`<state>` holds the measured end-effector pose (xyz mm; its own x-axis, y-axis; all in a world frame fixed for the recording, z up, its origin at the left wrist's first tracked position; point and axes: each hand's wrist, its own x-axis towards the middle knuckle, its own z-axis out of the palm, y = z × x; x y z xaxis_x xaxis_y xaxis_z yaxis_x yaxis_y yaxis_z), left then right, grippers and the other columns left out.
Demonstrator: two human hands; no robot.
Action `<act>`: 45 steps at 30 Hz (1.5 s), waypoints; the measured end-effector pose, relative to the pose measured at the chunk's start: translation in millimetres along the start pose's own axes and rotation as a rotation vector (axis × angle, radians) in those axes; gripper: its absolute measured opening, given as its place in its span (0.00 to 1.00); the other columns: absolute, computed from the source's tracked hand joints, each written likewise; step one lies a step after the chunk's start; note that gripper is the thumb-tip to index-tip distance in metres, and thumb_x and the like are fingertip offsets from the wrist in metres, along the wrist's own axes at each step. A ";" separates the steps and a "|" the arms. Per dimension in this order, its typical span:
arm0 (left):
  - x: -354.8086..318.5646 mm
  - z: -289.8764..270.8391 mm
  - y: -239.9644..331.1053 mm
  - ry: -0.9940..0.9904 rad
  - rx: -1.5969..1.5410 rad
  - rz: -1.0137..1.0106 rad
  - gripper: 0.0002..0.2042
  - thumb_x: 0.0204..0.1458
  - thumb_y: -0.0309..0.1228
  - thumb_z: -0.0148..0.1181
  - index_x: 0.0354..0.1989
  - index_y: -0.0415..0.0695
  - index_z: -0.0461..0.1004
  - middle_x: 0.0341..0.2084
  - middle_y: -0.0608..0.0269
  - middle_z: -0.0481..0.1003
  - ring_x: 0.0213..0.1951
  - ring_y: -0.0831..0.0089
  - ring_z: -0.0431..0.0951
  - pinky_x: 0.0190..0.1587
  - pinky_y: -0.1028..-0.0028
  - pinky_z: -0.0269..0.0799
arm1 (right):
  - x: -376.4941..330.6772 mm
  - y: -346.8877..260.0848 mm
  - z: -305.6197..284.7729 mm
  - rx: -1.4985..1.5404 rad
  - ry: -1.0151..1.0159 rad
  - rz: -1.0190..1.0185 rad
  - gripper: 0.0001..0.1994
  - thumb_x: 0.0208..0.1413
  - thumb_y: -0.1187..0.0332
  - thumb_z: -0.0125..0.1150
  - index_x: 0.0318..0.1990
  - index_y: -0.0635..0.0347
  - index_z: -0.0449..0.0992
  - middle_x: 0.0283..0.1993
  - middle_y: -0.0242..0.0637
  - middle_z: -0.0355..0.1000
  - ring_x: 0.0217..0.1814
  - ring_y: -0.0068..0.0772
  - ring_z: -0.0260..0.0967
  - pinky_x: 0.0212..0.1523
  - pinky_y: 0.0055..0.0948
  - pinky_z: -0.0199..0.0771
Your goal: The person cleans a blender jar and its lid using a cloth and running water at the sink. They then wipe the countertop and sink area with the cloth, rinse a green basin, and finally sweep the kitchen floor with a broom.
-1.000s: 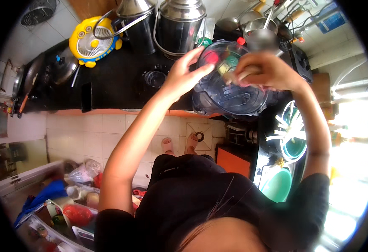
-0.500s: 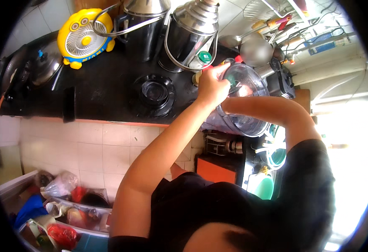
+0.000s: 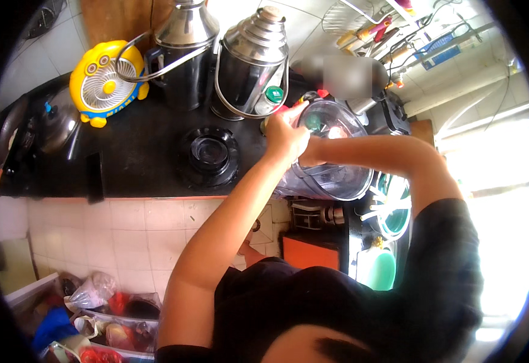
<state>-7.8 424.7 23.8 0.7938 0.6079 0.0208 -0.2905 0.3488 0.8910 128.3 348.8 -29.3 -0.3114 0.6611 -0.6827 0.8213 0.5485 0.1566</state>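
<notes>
A large clear plastic container (image 3: 350,181) with a round open mouth is tilted at the counter's right end. My left hand (image 3: 288,138) is closed on its left rim, a finger stretched along the edge. My right hand (image 3: 313,151) reaches across the container's mouth to the same side, just beside my left wrist. Its fingers are hidden there, so whether it holds anything does not show. Behind the container stands a small jar with a green lid (image 3: 273,94).
Two steel-topped vacuum flasks (image 3: 249,66) and a yellow toy-shaped fan (image 3: 110,81) line the back of the black counter (image 3: 149,145). A round black base (image 3: 210,152) sits left of my hands. Utensils hang at upper right; a green bowl (image 3: 378,269) is at right.
The view has shifted, so the counter and flasks appear farther left and lower. Both hands remain at the container's left rim, in nearly the same pose.
</notes>
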 end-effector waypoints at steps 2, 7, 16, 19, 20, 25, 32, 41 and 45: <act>-1.8 -5.9 8.8 0.018 0.007 -0.033 0.32 0.34 0.09 0.40 0.55 0.33 0.66 0.49 0.50 0.72 0.49 0.74 0.72 0.52 0.81 0.63 | -38.8 2.1 -69.6 -0.079 -0.013 0.022 0.08 0.39 0.68 0.57 0.28 0.56 0.80 0.37 0.30 0.73 0.43 0.40 0.70 0.41 0.33 0.71; -7.3 4.3 21.9 -0.021 -0.032 -0.060 0.31 0.34 0.09 0.41 0.55 0.34 0.67 0.48 0.52 0.73 0.46 0.75 0.74 0.48 0.82 0.65 | -128.5 45.2 -86.0 -0.149 0.559 -0.106 0.14 0.43 0.68 0.59 0.41 0.56 0.78 0.40 0.31 0.69 0.47 0.33 0.64 0.45 0.27 0.71; -6.3 1.7 14.6 0.075 -0.081 0.022 0.30 0.33 0.10 0.41 0.52 0.32 0.69 0.45 0.52 0.74 0.42 0.77 0.75 0.43 0.84 0.66 | -154.1 -44.1 -74.3 0.892 -0.079 0.278 0.08 0.52 0.71 0.53 0.38 0.52 0.77 0.26 0.39 0.69 0.30 0.31 0.70 0.27 0.28 0.74; -6.8 3.4 11.1 0.075 -0.087 0.041 0.27 0.37 0.11 0.46 0.52 0.33 0.70 0.43 0.54 0.75 0.40 0.79 0.75 0.43 0.84 0.67 | -127.3 -61.1 -104.9 1.555 -0.087 0.604 0.08 0.56 0.71 0.50 0.39 0.57 0.76 0.27 0.37 0.72 0.23 0.28 0.69 0.23 0.26 0.71; -6.4 2.1 10.6 0.064 -0.067 0.014 0.25 0.39 0.12 0.48 0.52 0.34 0.70 0.42 0.56 0.76 0.39 0.80 0.75 0.42 0.84 0.67 | -118.1 -64.4 -113.4 1.753 -0.113 0.759 0.09 0.57 0.70 0.49 0.40 0.58 0.76 0.28 0.35 0.73 0.23 0.27 0.69 0.23 0.25 0.70; -4.8 -6.0 12.2 0.083 -0.092 -0.019 0.17 0.50 0.28 0.62 0.49 0.37 0.73 0.36 0.64 0.77 0.33 0.84 0.73 0.37 0.83 0.68 | -64.4 -36.2 -132.7 2.790 0.672 0.824 0.08 0.56 0.72 0.46 0.29 0.65 0.71 0.22 0.38 0.71 0.19 0.28 0.70 0.18 0.24 0.73; -3.5 -6.3 9.4 -0.024 -0.057 -0.029 0.19 0.53 0.32 0.60 0.52 0.37 0.71 0.39 0.64 0.76 0.36 0.84 0.73 0.41 0.84 0.66 | -102.1 8.1 -60.2 2.838 1.461 0.555 0.14 0.58 0.77 0.39 0.49 0.75 0.66 0.40 0.47 0.72 0.38 0.32 0.73 0.45 0.30 0.78; -3.1 -4.3 16.3 0.089 0.052 -0.159 0.15 0.59 0.38 0.52 0.44 0.39 0.76 0.35 0.66 0.77 0.36 0.82 0.71 0.42 0.78 0.67 | -83.3 -53.8 -127.6 2.607 0.941 0.502 0.09 0.58 0.71 0.50 0.42 0.66 0.70 0.31 0.40 0.73 0.30 0.29 0.73 0.31 0.25 0.75; 3.7 -4.1 9.6 0.020 -0.034 -0.095 0.16 0.58 0.34 0.52 0.51 0.38 0.71 0.47 0.59 0.74 0.47 0.78 0.71 0.50 0.79 0.65 | -111.3 -66.6 -133.7 2.336 0.586 0.349 0.08 0.54 0.72 0.57 0.38 0.66 0.72 0.31 0.38 0.73 0.28 0.26 0.71 0.26 0.26 0.73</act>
<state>-9.8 433.3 30.6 0.8076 0.5853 -0.0721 -0.2331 0.4292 0.8726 44.4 307.2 131.7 0.1832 0.8000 -0.5714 -0.3106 -0.5044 -0.8057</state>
